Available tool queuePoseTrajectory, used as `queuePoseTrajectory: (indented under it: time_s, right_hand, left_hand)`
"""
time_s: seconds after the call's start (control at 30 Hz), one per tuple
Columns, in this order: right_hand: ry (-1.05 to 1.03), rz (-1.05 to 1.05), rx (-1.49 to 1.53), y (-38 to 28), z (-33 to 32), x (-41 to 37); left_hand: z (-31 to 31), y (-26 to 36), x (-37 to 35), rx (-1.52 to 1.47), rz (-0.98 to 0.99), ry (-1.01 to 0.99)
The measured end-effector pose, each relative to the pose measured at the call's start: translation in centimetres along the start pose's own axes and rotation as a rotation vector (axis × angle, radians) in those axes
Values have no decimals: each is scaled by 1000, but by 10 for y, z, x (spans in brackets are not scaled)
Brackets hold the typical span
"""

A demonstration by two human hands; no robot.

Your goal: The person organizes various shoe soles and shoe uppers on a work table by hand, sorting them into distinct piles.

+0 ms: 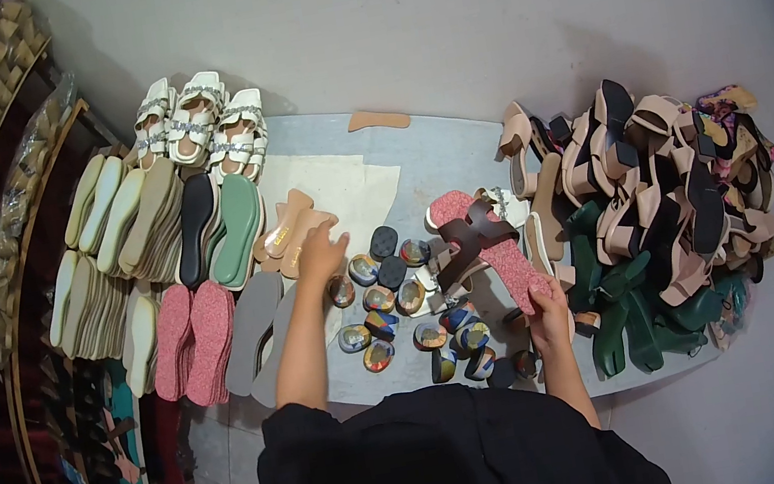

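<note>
My right hand is closed round the narrow end of a sandal upper with a pink speckled sole and dark brown crossed straps. Farther left, my left hand reaches over tan insoles, fingers apart and touching or just above them; whether one is pinched cannot be made out. Between my hands lie several round multicoloured heels and a few black ones. A whitish strapped piece lies close to the brown straps.
Stacked soles, cream, pink, grey and green, fill the table's left side. White sandals stand behind. Beige heeled sandals and green shoes are piled right. Shelves stand far left.
</note>
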State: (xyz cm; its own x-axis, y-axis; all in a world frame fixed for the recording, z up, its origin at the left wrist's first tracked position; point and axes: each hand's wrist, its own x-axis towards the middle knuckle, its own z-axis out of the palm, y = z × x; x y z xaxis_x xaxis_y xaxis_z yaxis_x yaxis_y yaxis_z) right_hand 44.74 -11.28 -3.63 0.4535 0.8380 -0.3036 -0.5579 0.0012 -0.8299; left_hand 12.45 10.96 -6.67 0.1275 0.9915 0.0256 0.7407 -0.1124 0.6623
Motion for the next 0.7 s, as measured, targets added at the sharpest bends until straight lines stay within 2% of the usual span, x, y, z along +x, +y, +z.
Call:
queuePoseTrajectory:
  time_s: [0.03, 0.13, 0.17, 0.2, 0.27, 0.43, 0.53, 0.57, 0.67, 0.7]
  right_hand:
    - [-15, 23, 48, 0, 2, -2]
    - [-127, 22, 112, 6, 10, -9]
    - [-157, 55, 144, 5, 17, -14]
    - [-201, 70, 148, 7, 17, -17]
    - [-295, 101, 149, 13, 16, -21]
    - [-384, 86, -12, 19, 24, -42]
    - [-463, 122, -112, 13, 30, -58]
    - [-495, 125, -116, 15, 28, -60]
    - [-539, 133, -134, 18, 25, -63]
    - [-547, 130, -132, 21, 24, -64]
  left_hand:
    - [7, 7, -4, -99, 118, 83]
    - [6, 64, -45, -501, 2, -199]
    - [22, 64, -55, -530, 126, -202]
    - [10, 96, -75, -629, 42, -346]
    - [28, 109, -97, -697, 58, -464]
    - [56, 141, -137, -900, 142, -368]
    - [48, 147, -151, -692, 40, -335]
    - [46, 150, -156, -759, 56, -235]
    - [24, 152, -174, -766, -182, -304]
    - [32, 142, -180, -793, -129, -269]
